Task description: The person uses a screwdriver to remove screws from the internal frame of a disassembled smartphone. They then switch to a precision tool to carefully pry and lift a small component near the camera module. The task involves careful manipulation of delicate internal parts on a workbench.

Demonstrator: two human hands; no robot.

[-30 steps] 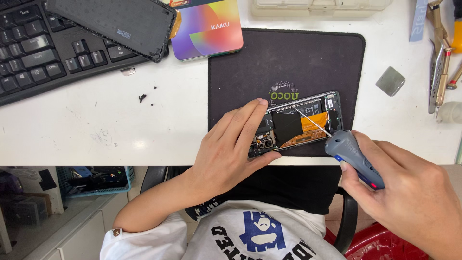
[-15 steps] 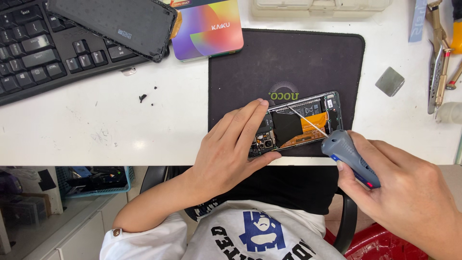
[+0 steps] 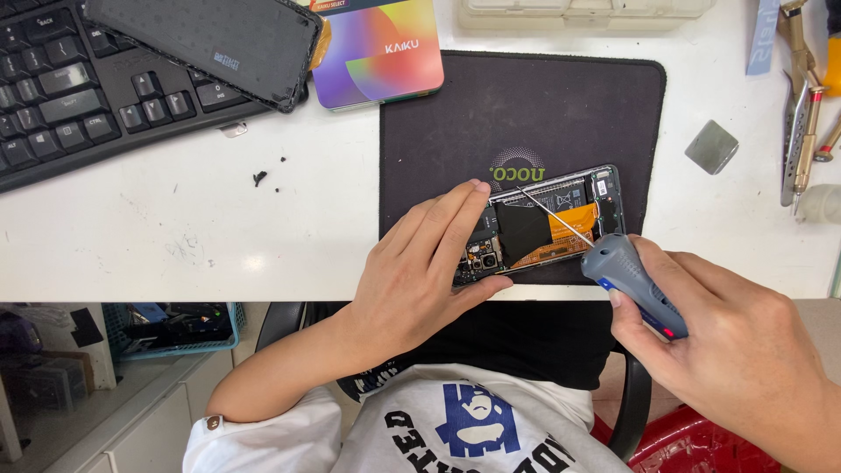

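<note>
Opened phone [image 3: 547,228], back off, lies flat on a dark matte mat [image 3: 526,105] at the bench [image 3: 175,219] front edge; black battery and orange flex show inside. Left hand [image 3: 420,280] lies flat on the phone's camera end, fingers spread, pinning it. Right hand [image 3: 727,350] is closed round a grey rubbery screwdriver [image 3: 626,276]; its thin metal shaft reaches the phone's upper middle, tip contact probably but unclear. Black keyboard [image 3: 70,96], textured black back cover [image 3: 201,39], colourful box [image 3: 377,48], grey square pad [image 3: 711,146] lie around.
</note>
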